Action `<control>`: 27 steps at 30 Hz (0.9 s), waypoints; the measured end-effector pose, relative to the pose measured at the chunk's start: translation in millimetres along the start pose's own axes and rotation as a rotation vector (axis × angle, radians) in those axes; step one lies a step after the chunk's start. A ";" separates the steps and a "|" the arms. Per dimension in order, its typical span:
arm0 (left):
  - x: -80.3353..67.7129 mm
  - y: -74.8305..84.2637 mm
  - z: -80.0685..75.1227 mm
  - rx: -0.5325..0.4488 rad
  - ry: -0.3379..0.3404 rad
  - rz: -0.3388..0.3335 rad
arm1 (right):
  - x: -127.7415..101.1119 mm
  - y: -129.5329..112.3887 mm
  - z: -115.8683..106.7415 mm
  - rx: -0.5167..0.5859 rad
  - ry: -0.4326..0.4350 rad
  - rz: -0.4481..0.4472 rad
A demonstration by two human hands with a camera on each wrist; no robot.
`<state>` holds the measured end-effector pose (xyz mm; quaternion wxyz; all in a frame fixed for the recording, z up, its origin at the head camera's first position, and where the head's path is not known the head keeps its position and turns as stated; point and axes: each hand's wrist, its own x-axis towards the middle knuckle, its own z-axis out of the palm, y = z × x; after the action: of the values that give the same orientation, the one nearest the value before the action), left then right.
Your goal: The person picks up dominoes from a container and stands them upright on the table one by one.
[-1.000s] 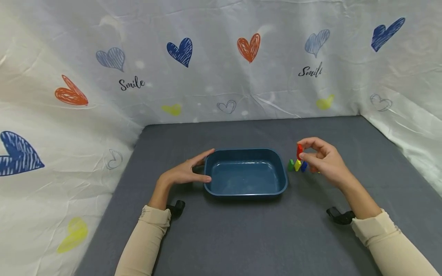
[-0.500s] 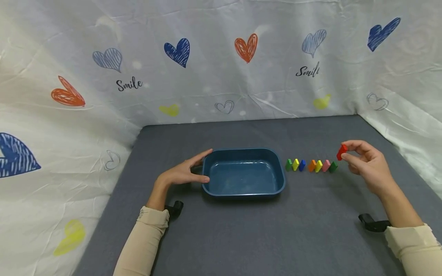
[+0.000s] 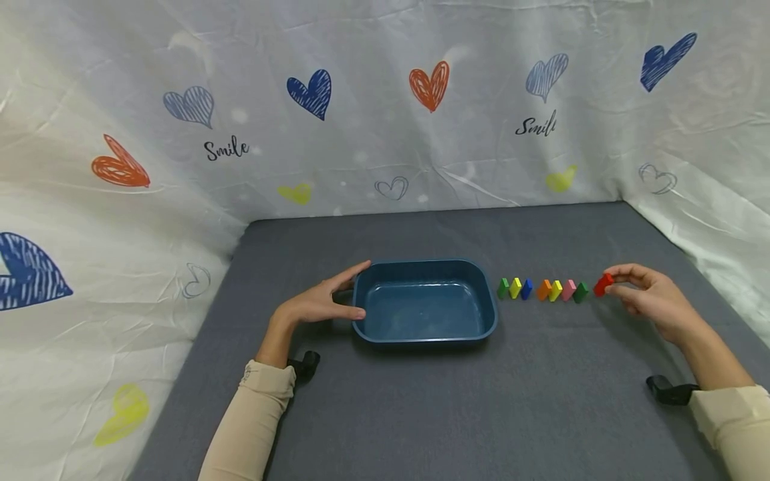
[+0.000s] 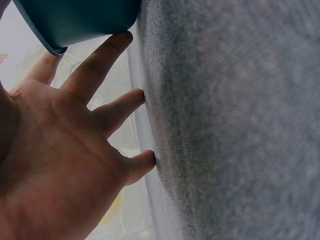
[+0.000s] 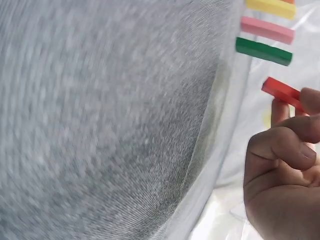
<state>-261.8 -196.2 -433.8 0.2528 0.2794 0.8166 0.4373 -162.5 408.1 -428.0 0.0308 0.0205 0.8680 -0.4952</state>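
My right hand [image 3: 658, 300] pinches a red domino [image 3: 602, 285] between thumb and fingertips, close over the table at the right end of a row of dominoes. In the right wrist view this red domino leans at an angle, apart from the standing dark green domino [image 5: 263, 51] beside it. Pink [image 3: 568, 289], yellow [image 3: 555, 290] and orange [image 3: 544, 289] dominoes continue leftward. After a wider gap come blue [image 3: 527, 288], yellow [image 3: 515, 288] and green [image 3: 502, 288] ones. My left hand [image 3: 319, 304] spreads its straight fingers against the left side of a dark blue tray [image 3: 426, 336], thumb at the rim.
The tray's inside shows bare, and its right wall stands close to the green end of the row. Grey cloth covers the table [image 3: 409, 414]. A white curtain [image 3: 361, 147] printed with hearts encloses the back and sides.
My right hand has carried the red domino from above the row's left part to beyond its right end, then lowered it. The left hand stays at the tray.
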 end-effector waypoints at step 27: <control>0.2 0.4 0.0 0.003 0.000 0.005 | 7.8 4.3 8.9 -0.178 -0.063 0.088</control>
<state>-261.9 -195.8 -433.4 0.2514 0.2818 0.8165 0.4367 -169.8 402.6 -436.8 0.0814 0.0402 0.9055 -0.4145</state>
